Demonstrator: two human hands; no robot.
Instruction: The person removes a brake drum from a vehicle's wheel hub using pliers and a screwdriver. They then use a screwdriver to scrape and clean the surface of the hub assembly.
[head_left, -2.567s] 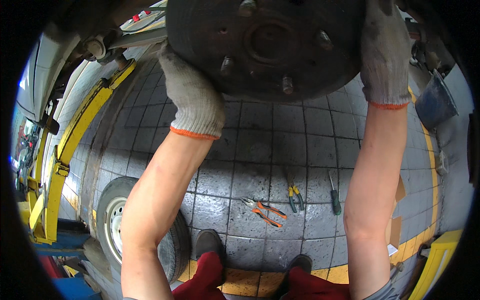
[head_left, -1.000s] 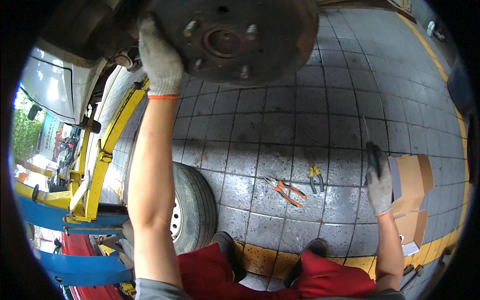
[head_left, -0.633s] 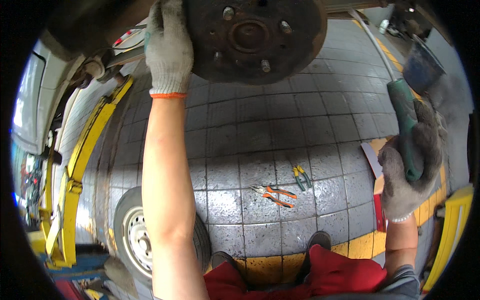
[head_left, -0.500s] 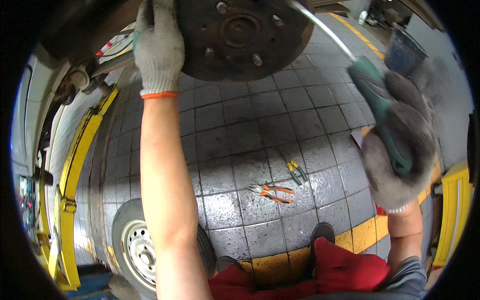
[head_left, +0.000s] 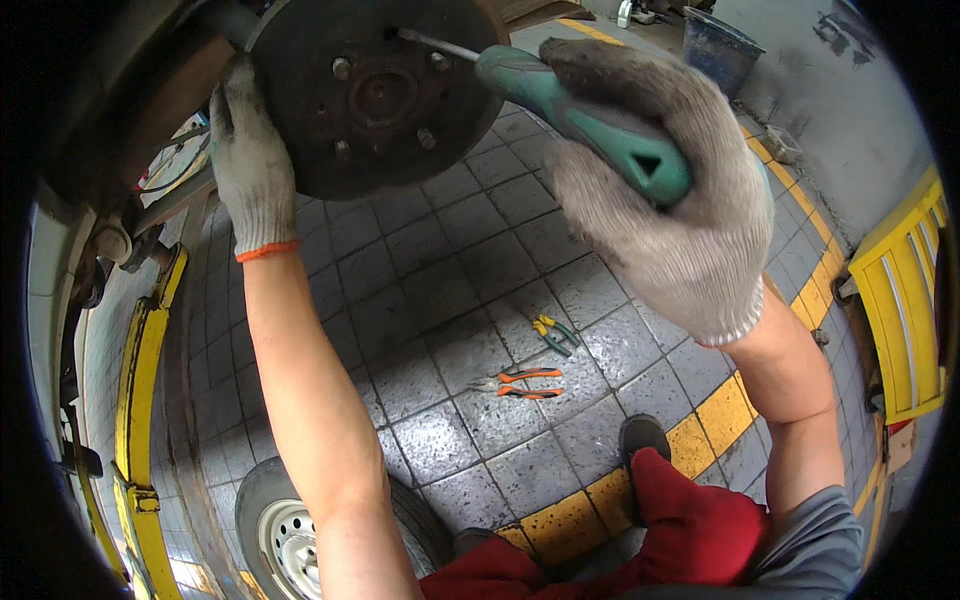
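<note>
A dark, rusty brake drum with several wheel studs fills the upper middle. My left hand, in a grey knit glove with an orange cuff, is at its left rim; the fingers reach up along the edge and partly behind it. My gloved right hand is wrapped round the green handle of a screwdriver. The metal shaft points left across the drum's face, its tip beside a small dark hole near the top. Whether the tip is inside the hole I cannot tell.
Orange-handled pliers and smaller yellow-and-green pliers lie on the tiled floor. A wheel lies at lower left, beside a yellow lift arm. A yellow cart stands right; a dark bucket is behind.
My right hand has brought the screwdriver left and up, so its tip now meets the drum's face. The view has shifted, with the drum lower and further left; my left hand stays at the rim.
</note>
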